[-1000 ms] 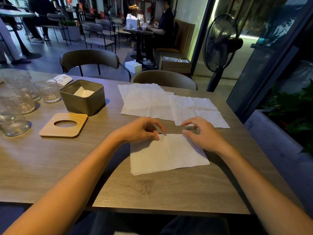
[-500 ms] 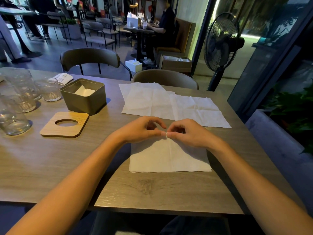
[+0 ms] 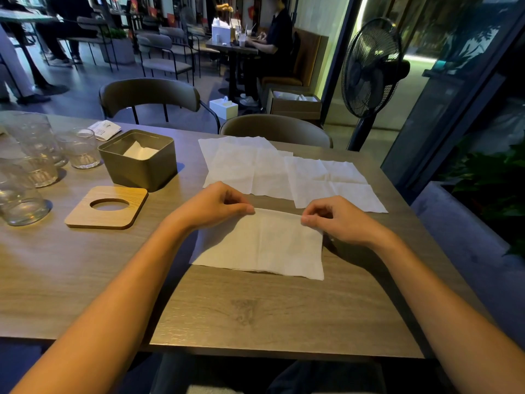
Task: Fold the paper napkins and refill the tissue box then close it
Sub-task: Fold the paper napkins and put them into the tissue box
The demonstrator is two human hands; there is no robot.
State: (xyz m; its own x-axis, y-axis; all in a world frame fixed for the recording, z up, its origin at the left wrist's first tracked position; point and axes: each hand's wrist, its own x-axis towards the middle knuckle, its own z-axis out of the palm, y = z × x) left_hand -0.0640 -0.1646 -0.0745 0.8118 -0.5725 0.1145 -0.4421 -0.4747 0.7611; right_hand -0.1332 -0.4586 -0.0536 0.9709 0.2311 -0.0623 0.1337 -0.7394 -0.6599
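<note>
Half a second ago the two hands met at the middle of the napkin's (image 3: 264,245) far edge; now they have drawn apart along it. The left hand (image 3: 216,206) pinches that edge at its left end between thumb and curled forefinger. The right hand (image 3: 338,223) pinches it at the right end, fingers curled the same way. The napkin lies flat on the bench (image 3: 255,308), to the right of the box (image 3: 139,169) and nearer the person. A second ago it sat slightly skewed; now it looks square to the bench front.

The outward slide reads as a crease being run along the far edge. Layered edges show at the near side and a faint centre line crosses the sheet, so it seems folded in half already, with a further fold likely needed before it fits the box.

The box stands open with one folded piece (image 3: 140,151) low inside, so the refill has barely begun. Its lid (image 3: 108,207) lies on the bench just on the near side of the box, not touching it. Two unfolded sheets (image 3: 247,169) overlap to the right of the box, beyond the hands, not yet folded. Glasses (image 3: 81,149) stand to the left of the box.
</note>
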